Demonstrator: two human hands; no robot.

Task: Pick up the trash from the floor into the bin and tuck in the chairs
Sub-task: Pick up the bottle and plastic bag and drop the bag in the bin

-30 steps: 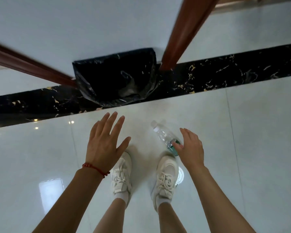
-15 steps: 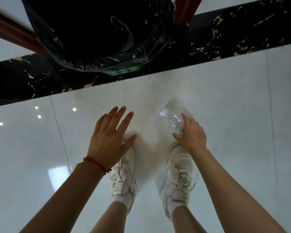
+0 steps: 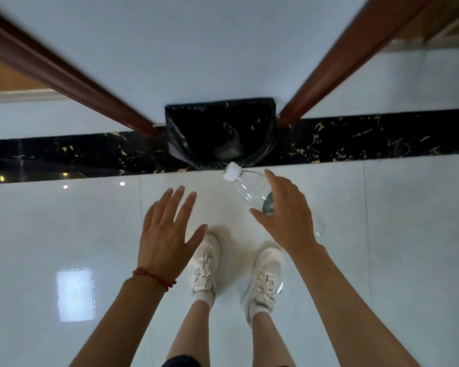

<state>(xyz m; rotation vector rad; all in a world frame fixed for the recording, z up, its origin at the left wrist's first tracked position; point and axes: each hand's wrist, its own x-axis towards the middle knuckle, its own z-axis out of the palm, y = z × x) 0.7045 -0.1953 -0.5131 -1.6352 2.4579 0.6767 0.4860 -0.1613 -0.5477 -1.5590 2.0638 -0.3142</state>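
Glossy white floor (image 3: 64, 234) runs to a black-lined bin (image 3: 220, 133) against the far wall. Right hand (image 3: 289, 215) pinches a clear bottle (image 3: 249, 189), cap toward the bin; left hand (image 3: 167, 229) hangs spread and empty. Best carry the bottle fully over the opening before letting go.

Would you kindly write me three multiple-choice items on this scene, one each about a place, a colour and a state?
1. Where does the bin stand?
A. against the wall between two wooden frames
B. beside the shoes
C. under a chair

2. What colour is the cap of the bottle?
A. blue
B. white
C. red

3. What is the left hand doing?
A. gripping the bottle
B. spread open, holding nothing
C. holding the bin liner

Answers:
1 A, the bin sits at the wall foot between the frames.
2 B, the cap shows white.
3 B, its fingers are splayed and empty; the right hand holds the bottle.
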